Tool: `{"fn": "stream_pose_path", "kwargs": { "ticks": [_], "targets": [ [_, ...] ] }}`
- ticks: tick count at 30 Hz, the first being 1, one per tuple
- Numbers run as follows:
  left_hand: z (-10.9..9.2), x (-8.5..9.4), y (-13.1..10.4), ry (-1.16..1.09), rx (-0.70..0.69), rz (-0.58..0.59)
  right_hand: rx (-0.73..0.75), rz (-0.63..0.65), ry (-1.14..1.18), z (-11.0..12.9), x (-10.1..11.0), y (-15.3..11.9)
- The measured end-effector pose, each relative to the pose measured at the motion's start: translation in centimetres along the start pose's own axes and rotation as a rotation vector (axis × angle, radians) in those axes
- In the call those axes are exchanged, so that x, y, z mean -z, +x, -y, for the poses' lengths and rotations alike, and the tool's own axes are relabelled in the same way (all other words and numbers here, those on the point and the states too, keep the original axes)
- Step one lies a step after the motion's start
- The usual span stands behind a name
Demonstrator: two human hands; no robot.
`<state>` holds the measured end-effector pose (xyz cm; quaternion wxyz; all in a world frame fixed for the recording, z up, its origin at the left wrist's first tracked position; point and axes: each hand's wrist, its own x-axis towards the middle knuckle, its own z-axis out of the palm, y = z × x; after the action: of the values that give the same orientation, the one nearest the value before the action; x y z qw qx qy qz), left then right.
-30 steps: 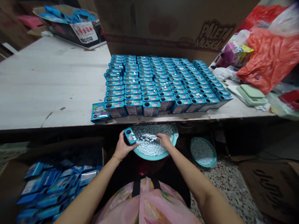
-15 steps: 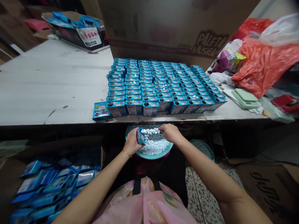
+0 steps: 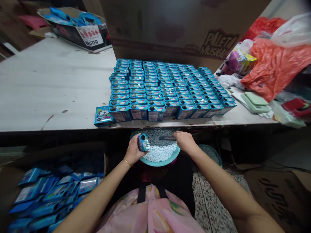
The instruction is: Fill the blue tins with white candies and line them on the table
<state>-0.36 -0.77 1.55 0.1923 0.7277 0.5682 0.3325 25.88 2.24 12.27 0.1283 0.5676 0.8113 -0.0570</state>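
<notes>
My left hand (image 3: 132,150) is closed around a small blue candy box (image 3: 142,142), tilted over the basin, with a dark round hole in its top. A few white candies rest on the box's side edge. In my right hand (image 3: 186,141) is a narrow grey scoop (image 3: 167,138), its fingers wrapped round one end; no candies show on it. Beneath both hands sits a turquoise basin (image 3: 167,162) holding many small round white candies (image 3: 160,153). On the table ahead stand rows of upright blue candy boxes (image 3: 155,111), with a few loose candies on top.
One blue box (image 3: 103,116) lies flat at the table (image 3: 60,81) edge. A carton of blue boxes (image 3: 55,194) is at lower left, another carton (image 3: 94,37) at back left. A large carton (image 3: 170,29) stands behind the rows. At right are a scale (image 3: 255,103) and red bags (image 3: 274,71).
The row of white candies on the scoop is gone from it. My right hand has moved slightly right with the scoop, away from the box. My left hand has turned the box's top more toward me.
</notes>
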Motion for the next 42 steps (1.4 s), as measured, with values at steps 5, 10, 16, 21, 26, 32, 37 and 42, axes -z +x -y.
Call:
{"fn": "stream_pose_path", "kwargs": {
  "ticks": [5,10,16,21,26,32,37,42],
  "targets": [
    [1.2,0.5,-1.0,-0.120,0.164,-0.017,-0.065,0.103,0.179,2.5,-7.7,2.7],
    [1.4,1.0,-0.8,-0.221,0.231,-0.029,-0.061,0.078,0.412,7.4,-12.0,5.7],
    [1.4,2.2,-0.9,-0.256,0.243,-0.064,-0.089,0.009,0.625,4.9,-12.9,5.2],
    [1.3,1.6,-1.1,-0.148,0.212,-0.024,-0.057,-0.088,0.731,1.6,-9.7,2.7],
    [0.2,0.2,-0.4,-0.047,0.075,0.008,0.034,-0.141,0.653,0.6,-4.1,0.8],
    [-1.3,-0.7,0.0,0.007,-0.030,0.046,0.075,-0.041,0.225,2.5,1.9,0.5],
    [-1.5,-0.8,-0.2,0.022,-0.053,0.050,0.114,-0.001,0.041,4.8,4.6,0.4],
    [-1.1,-1.0,-0.3,-0.034,0.051,0.037,0.118,-0.030,0.013,4.9,5.6,0.0]
  ]
}}
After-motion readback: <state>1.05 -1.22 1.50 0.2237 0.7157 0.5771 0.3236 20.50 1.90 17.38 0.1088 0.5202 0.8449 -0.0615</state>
